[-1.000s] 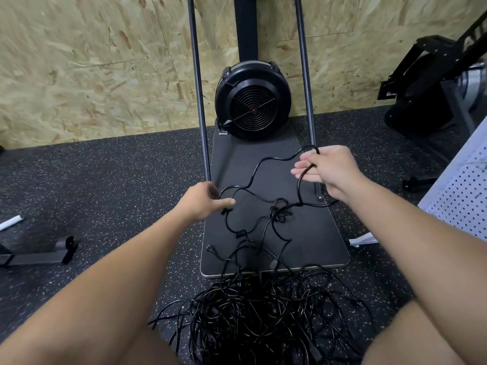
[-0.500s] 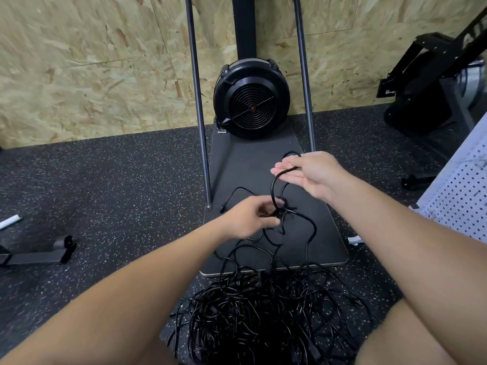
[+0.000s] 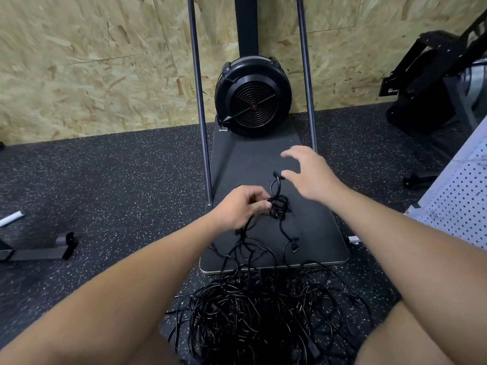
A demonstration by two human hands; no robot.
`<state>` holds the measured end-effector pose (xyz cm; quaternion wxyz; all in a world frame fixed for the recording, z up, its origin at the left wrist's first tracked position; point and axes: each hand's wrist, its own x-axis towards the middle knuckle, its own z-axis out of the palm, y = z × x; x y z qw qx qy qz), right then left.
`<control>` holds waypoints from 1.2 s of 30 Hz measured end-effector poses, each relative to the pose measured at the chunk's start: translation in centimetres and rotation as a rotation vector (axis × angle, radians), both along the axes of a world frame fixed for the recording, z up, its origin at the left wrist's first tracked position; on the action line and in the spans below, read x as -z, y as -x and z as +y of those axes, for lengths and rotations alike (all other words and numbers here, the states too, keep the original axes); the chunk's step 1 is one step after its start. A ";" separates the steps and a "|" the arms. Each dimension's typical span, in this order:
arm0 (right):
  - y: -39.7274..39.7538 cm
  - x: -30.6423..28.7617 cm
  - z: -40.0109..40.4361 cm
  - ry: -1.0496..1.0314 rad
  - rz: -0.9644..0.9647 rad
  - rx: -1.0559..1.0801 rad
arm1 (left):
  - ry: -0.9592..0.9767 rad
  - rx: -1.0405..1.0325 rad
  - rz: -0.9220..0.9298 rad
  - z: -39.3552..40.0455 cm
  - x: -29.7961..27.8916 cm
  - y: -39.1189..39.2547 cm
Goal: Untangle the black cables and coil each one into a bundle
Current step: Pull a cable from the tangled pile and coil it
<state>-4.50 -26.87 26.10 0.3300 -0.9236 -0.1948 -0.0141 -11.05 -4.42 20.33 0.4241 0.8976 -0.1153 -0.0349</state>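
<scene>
Now we pinch a small coiled bundle (image 3: 278, 206) of black cable in our left hand (image 3: 241, 206), fingers curled round it, above the dark platform (image 3: 316, 233). Our right hand (image 3: 308, 175) hovers just beyond with fingers spread and holding nothing. More tangled black cables (image 3: 263, 312) lie heaped on the speckled floor (image 3: 118, 180) between our knees.

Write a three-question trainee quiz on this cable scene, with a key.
1. True or false: the right hand grips a cable.
2. Which hand holds the small bundle? A left, B right, C neither.
3. Fill in: the big tangle lies mostly on the ____, in front of the board.

Key: 1 false, its fingers are spread and hold nothing. 2 A, the left hand. 3 floor.
</scene>
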 end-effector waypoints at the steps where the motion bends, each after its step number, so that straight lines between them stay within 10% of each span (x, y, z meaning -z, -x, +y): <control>1: 0.2 -0.1 -0.1 0.027 -0.019 -0.090 | 0.019 -0.017 0.001 0.1 -0.2 -0.1; 8: 1.8 0.1 1.6 0.225 0.082 -0.395 | 0.284 -0.062 0.084 1.3 -1.7 -0.5; 20: 1.0 -1.7 -0.1 0.073 0.130 -0.218 | -0.151 -0.411 0.025 8.6 0.1 -0.9; 36: 0.0 0.5 -1.7 0.466 0.482 -0.409 | 0.242 -0.456 -0.156 6.3 -4.9 -1.4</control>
